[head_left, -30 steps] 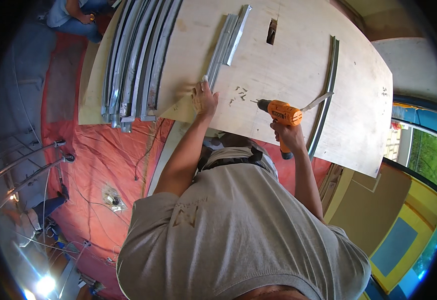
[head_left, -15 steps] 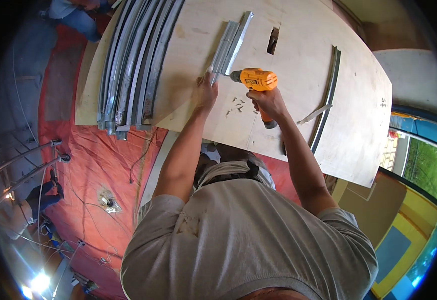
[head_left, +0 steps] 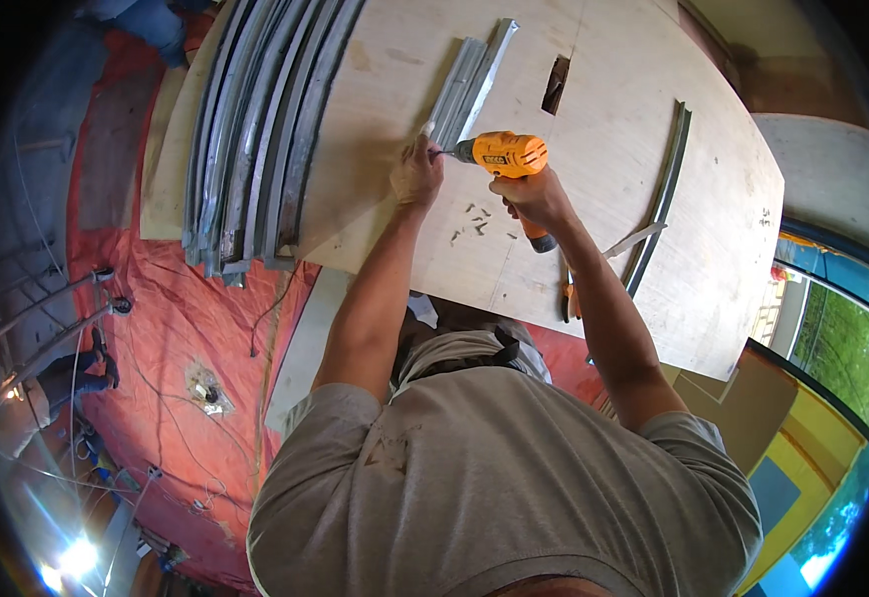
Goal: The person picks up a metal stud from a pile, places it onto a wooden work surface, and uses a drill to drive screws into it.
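Observation:
My right hand [head_left: 536,196] is wrapped round the grip of an orange cordless drill [head_left: 514,154], which points left. Its thin dark bit reaches the fingertips of my left hand [head_left: 416,177]. Those fingers are pinched together at the bit's tip; anything small between them is too hidden to name. Just beyond my left hand, short galvanized metal channels [head_left: 462,95] lie side by side on a plywood sheet [head_left: 385,199]. The near end of the channels is close to my left fingers and partly covered by them.
Long metal channels [head_left: 255,139] lie stacked at the left. Small loose pieces [head_left: 474,221] are scattered near the drill. At the right are a dark metal strip [head_left: 665,189], a pale flat strip [head_left: 635,239] and a slot [head_left: 556,85] in the plywood. Red sheeting [head_left: 186,338] covers the floor.
My left fingers have come off the near end of the channels and now meet at the drill bit's tip. The drill stays in my right hand, nearly where it was.

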Tool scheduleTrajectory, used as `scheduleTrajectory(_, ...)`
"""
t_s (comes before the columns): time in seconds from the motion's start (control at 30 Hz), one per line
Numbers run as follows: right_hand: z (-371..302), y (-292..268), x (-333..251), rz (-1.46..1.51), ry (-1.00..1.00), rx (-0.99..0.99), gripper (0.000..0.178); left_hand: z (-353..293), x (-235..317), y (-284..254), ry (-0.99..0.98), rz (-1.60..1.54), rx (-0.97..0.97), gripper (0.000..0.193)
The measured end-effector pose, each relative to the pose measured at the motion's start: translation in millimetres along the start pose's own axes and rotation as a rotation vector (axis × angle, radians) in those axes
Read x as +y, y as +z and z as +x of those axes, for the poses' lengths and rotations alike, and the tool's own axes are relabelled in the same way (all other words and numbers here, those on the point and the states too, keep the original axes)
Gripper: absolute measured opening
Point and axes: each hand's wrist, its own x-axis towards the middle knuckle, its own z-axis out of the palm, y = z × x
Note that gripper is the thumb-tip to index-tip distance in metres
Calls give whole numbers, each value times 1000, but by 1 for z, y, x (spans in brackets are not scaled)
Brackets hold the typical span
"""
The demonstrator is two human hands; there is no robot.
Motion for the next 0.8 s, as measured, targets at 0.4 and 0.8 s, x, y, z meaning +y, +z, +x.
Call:
scheduleTrajectory(0.4, 6, -3, -8, 116, 85, -3, 21, -5, -3, 9, 124, 125, 127, 52)
scheduleTrajectory(0.8, 12, 8, -46, -564, -121, 37, 31, -2, 4, 7, 158, 141, 152, 27)
